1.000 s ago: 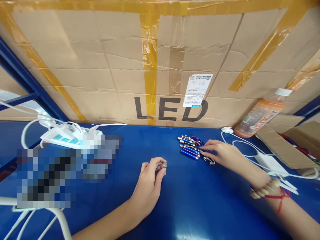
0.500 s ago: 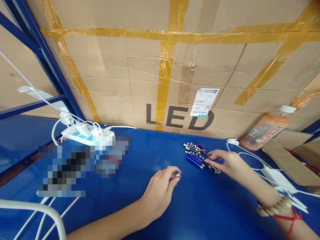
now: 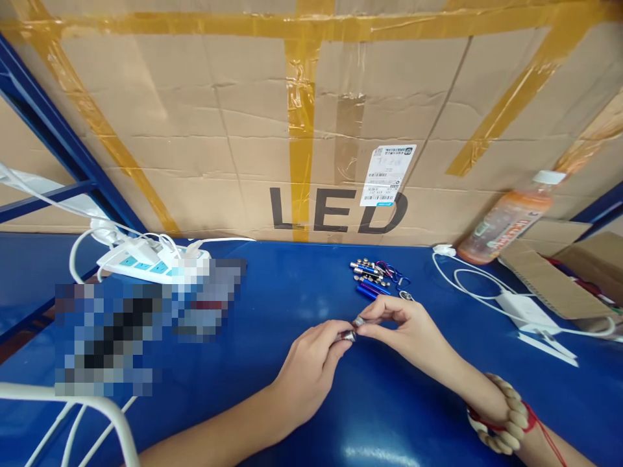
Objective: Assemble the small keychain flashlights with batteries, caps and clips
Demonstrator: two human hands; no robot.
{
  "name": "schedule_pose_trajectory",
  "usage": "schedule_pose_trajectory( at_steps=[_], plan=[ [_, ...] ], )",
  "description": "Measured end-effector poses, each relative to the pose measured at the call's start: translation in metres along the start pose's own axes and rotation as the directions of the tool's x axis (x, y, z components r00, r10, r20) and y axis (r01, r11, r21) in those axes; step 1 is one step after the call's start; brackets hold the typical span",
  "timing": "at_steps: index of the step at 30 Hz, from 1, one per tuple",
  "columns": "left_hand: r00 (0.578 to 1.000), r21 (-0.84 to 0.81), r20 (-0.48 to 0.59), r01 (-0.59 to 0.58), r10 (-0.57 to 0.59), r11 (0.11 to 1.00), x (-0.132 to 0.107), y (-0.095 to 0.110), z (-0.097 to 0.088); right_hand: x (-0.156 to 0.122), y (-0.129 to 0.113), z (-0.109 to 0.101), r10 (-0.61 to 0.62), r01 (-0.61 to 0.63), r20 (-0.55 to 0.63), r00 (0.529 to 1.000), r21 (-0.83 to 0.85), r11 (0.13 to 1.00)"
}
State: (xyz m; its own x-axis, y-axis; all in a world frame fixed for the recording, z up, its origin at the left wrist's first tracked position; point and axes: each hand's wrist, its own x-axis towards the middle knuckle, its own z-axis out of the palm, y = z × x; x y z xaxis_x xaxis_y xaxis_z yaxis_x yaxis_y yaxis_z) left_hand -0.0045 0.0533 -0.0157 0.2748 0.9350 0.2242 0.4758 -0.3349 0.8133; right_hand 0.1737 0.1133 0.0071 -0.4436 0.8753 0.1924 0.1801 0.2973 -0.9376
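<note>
My left hand [image 3: 311, 363] rests on the blue table [image 3: 302, 285], fingers closed round a small silver-tipped flashlight body [image 3: 347, 336]. My right hand [image 3: 403, 327] is right beside it, pinching a small metal cap [image 3: 359, 321] at that tip, so the two parts meet. Behind them lies a small pile of blue mini flashlights and loose metal parts [image 3: 372, 275] with a key ring.
A taped cardboard box marked LED [image 3: 311, 130] stands along the back. A white power strip [image 3: 146, 263] with plugs lies at left, an orange drink bottle [image 3: 506, 217] and a white charger with cable [image 3: 523, 308] at right. A white chair frame [image 3: 73, 415] is at lower left.
My right hand left the flashlight pile and came back toward me with a small metal piece, meeting my left hand. The left hand stayed closed on its part.
</note>
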Motion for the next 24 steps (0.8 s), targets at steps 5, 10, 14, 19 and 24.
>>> schedule_pose_trajectory(
  at_steps=[5,10,14,19,24],
  plan=[
    [1.0,-0.008,-0.006,-0.004,0.004,1.0,0.004,-0.001,0.0,-0.007,0.005,0.002,-0.057,0.061,-0.093,0.994,0.043,0.997],
    [0.998,0.056,-0.047,-0.034,0.037,0.998,0.009,-0.004,0.0,-0.01,0.005,0.006,-0.188,0.187,-0.036,0.981,-0.023,0.982],
    [0.997,0.063,-0.045,-0.052,0.055,0.997,0.011,-0.006,-0.001,-0.011,0.005,0.004,-0.276,0.273,-0.014,0.961,-0.107,0.956],
    [0.994,0.043,-0.049,-0.094,0.096,0.995,0.009,-0.005,-0.001,-0.012,0.006,-0.001,-0.267,0.267,0.017,0.964,-0.116,0.957],
    [0.989,0.066,0.009,-0.148,0.148,0.987,0.01,-0.003,-0.003,-0.011,0.008,-0.004,-0.179,0.18,0.026,0.984,-0.04,0.983]
  ],
)
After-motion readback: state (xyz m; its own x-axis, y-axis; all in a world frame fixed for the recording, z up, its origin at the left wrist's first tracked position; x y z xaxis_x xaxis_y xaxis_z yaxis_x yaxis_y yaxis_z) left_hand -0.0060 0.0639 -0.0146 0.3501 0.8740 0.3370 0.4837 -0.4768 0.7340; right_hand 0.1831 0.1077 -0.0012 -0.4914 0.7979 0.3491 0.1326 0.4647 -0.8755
